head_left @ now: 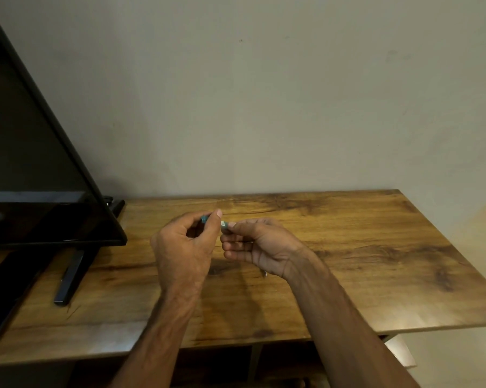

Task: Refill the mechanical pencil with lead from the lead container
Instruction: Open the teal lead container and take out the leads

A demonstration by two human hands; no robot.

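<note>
Hands above table (pixel 376 247) | left (pixel 184 247), right (pixel 260 246) pinch lead container (pixel 214 221) between them

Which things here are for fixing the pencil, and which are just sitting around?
For the job: the small teal item in the left hand; the small pale piece in the right hand.

Just there: monitor, wooden table.

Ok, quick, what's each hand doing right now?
Left hand: closed on a small teal plastic piece.
Right hand: pinching a small pale piece.
</note>
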